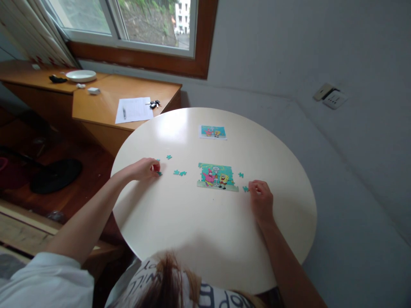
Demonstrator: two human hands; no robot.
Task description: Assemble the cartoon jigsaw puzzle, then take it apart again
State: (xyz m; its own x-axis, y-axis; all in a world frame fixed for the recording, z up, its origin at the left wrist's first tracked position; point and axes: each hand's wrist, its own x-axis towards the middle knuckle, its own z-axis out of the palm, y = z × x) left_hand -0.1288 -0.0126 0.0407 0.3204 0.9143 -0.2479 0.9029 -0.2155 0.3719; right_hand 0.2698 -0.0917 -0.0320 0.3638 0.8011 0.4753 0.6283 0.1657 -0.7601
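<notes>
On the round, glossy white table (180,218), a rectangular teal cartoon jigsaw (215,176) lay near centre, mostly assembled, sides unfilled; a white-edged picture sheet (212,132) lay at its twelve o'clock. Left hand (145,168) at nine and right hand (262,199) at four stood apart, fingers curled by small teal pieces (245,189), grip indeterminable. Other loose pieces (183,173) remained at nine and three.
</notes>
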